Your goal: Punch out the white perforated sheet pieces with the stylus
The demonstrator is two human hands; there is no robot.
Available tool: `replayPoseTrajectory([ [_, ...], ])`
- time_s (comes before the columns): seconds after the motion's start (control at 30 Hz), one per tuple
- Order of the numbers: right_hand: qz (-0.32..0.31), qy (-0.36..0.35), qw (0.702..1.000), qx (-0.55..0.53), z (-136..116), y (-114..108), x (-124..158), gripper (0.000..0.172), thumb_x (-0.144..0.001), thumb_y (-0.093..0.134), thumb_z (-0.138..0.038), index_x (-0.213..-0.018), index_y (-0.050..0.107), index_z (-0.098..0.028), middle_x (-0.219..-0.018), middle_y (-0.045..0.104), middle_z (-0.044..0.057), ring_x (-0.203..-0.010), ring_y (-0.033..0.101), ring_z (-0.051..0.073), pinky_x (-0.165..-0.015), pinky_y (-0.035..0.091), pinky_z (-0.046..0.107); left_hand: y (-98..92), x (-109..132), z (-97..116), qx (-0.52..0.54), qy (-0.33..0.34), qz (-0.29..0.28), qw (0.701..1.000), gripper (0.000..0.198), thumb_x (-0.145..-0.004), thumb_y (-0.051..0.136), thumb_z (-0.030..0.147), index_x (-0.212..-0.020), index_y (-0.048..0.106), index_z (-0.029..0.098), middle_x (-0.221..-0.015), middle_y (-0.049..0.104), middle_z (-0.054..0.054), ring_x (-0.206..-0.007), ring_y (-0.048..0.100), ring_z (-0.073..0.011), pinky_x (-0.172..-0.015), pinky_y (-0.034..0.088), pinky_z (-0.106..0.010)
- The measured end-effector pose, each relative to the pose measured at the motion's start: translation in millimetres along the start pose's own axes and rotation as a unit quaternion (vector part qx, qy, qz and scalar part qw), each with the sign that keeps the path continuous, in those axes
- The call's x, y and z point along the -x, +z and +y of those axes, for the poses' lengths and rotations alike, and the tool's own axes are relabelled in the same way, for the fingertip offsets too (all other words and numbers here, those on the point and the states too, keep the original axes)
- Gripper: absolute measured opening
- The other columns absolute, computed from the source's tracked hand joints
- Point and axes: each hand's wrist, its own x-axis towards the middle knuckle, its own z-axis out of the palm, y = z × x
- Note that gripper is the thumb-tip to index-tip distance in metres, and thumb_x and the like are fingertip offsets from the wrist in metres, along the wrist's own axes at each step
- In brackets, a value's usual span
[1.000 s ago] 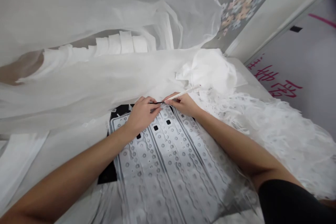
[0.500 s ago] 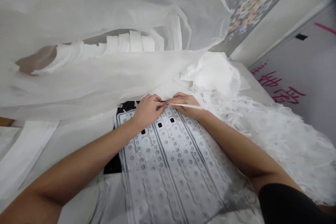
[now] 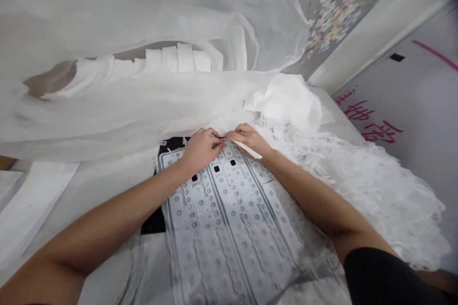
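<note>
Above the far end of a pale grey patterned sheet (image 3: 229,219), marked with rings, wavy lines and a few black squares, my hands meet fingertip to fingertip. My left hand (image 3: 202,148) is closed in a pinch on a thin dark piece (image 3: 221,137) that shows between the fingertips; its kind is too small to tell. Pinched in my right hand (image 3: 249,139) is a narrow white strip (image 3: 249,149), its loose end pointing down to the right over the wrist side. The fingertips themselves are partly hidden.
Sheer white fabric (image 3: 143,100) lies in big folds across the back, with a row of white strips (image 3: 184,58) inside. On the right is a heap of shredded white strips (image 3: 372,190) beside a white bundle (image 3: 291,100). A white band (image 3: 39,200) lies left; a marked board (image 3: 404,100) stands right.
The white strip's loose end has swung downward and towards me, from nearly level to slanting. Both hands stay in almost the same place, still pinched together. The view has turned slightly.
</note>
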Motion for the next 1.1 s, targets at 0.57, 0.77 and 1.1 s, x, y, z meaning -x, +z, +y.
replayPoseTrajectory([
  [0.57,0.14,0.227,0.963,-0.038,-3,-10,-3,0.036,-0.106,0.049,-0.04,-0.111,0.076,-0.016,-0.101,0.078,0.011,-0.088,0.063,0.021,-0.093,0.048,0.035,-18.1,40,52,0.024,0.36,-0.156,0.92,0.031,-0.099,0.061,0.048,-0.116,0.071,0.024,-0.12,0.07,-0.012,-0.112,0.062,-0.0295,-0.101,0.043,-0.042],
  [0.77,0.142,0.317,0.936,-0.06,-34,-51,20,0.045,-0.104,0.047,-0.051,-0.112,0.076,-0.017,-0.096,0.078,0.006,-0.063,0.06,0.016,-0.067,0.047,0.03,-20.0,67,58,0.034,0.316,-0.172,0.933,0.063,-0.086,0.07,0.067,-0.133,0.063,0.024,-0.137,0.064,-0.014,-0.126,0.055,-0.0366,-0.114,0.037,-0.046],
  [1.1,0.08,0.3,0.94,-0.145,-49,-69,35,0.032,-0.097,0.057,-0.043,-0.094,0.078,-0.019,-0.1,0.08,0.006,-0.079,0.07,0.019,-0.072,0.051,0.029,-49.5,105,44,0.023,0.299,-0.206,0.931,0.057,-0.089,0.063,0.066,-0.133,0.062,0.029,-0.139,0.064,-0.012,-0.13,0.053,-0.0354,-0.116,0.032,-0.046],
])
